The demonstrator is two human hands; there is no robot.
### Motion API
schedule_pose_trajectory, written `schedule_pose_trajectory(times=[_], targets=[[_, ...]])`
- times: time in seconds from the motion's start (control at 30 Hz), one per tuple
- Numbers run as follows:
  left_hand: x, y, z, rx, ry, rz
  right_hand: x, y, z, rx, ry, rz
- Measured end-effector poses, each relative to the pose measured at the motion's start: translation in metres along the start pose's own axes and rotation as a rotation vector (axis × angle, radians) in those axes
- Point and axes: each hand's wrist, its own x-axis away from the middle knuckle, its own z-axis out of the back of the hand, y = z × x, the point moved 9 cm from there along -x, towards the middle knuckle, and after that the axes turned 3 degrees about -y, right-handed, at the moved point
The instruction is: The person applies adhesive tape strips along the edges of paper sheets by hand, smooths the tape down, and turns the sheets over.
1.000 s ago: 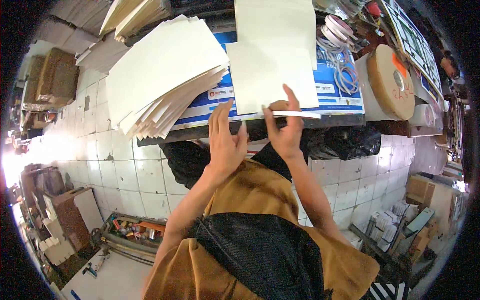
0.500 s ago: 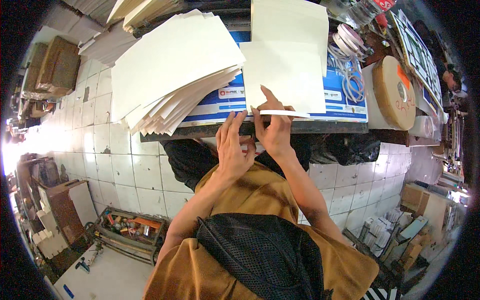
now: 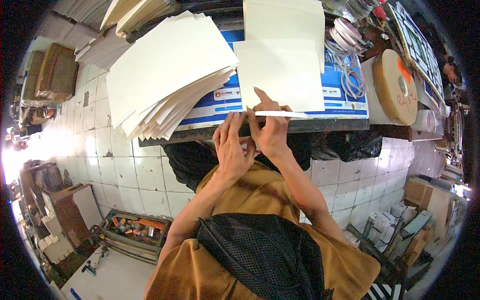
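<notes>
A cream paper sheet (image 3: 280, 75) lies on the blue printed board at the table's front edge. My right hand (image 3: 272, 131) is closed on a thin white strip (image 3: 281, 114), seen edge-on over the sheet's near edge; whether it is a narrow tape roll I cannot tell. Its index finger points out over the sheet. Close beside it, my left hand (image 3: 233, 147) has its fingers stretched toward the sheet's lower left corner, the thumb apart from them. The two hands' fingertips nearly meet there, and any small thing between them is hidden.
A fanned paper stack (image 3: 170, 70) sits on the left, and another cream stack (image 3: 285, 20) lies behind the sheet. To the right are white tape rolls (image 3: 345, 35) with loose loops and a large brown roll (image 3: 395, 87). A tool tray (image 3: 132, 232) stands at lower left.
The view has shifted slightly, so the papers and both hands sit a little further left in the picture. My left fingertips are slightly nearer the right hand, which keeps its hold on the white strip.
</notes>
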Motion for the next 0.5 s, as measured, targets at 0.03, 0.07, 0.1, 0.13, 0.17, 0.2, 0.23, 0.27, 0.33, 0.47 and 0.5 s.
schedule_pose_trajectory(times=[0.03, 0.07, 0.1, 0.13, 0.17, 0.2, 0.23, 0.27, 0.33, 0.47, 0.5], targets=[[0.000, -0.001, -0.004, -0.059, -0.053, 0.026, -0.001, 0.000, 0.003, -0.004, 0.005, 0.014], [0.000, -0.002, -0.008, -0.122, -0.107, 0.052, -0.001, 0.001, 0.006, -0.011, -0.011, 0.013], [0.000, -0.001, -0.008, -0.120, -0.109, 0.054, -0.003, 0.002, 0.010, -0.018, -0.027, 0.012], [0.000, 0.000, -0.011, -0.173, -0.152, 0.054, -0.005, 0.006, 0.018, -0.020, -0.028, 0.012], [0.000, 0.000, -0.014, -0.226, -0.189, 0.054, -0.009, 0.012, 0.043, 0.031, 0.112, 0.011], [-0.001, 0.001, -0.014, -0.228, -0.183, 0.057, -0.010, 0.022, 0.067, 0.017, 0.233, -0.031], [-0.002, 0.002, -0.011, -0.206, -0.150, 0.053, -0.011, 0.039, 0.083, -0.145, 0.285, -0.132], [-0.003, 0.004, -0.009, -0.180, -0.128, 0.045, -0.007, 0.059, 0.094, -0.370, 0.316, -0.280], [-0.006, 0.004, -0.007, -0.148, -0.092, 0.032, -0.008, 0.057, 0.098, -0.358, 0.257, -0.248], [-0.005, 0.001, -0.002, -0.074, -0.019, 0.008, -0.005, 0.030, 0.051, -0.242, 0.059, -0.130], [-0.003, 0.001, -0.004, -0.100, -0.035, -0.010, -0.003, 0.025, 0.035, -0.277, 0.044, -0.122]])
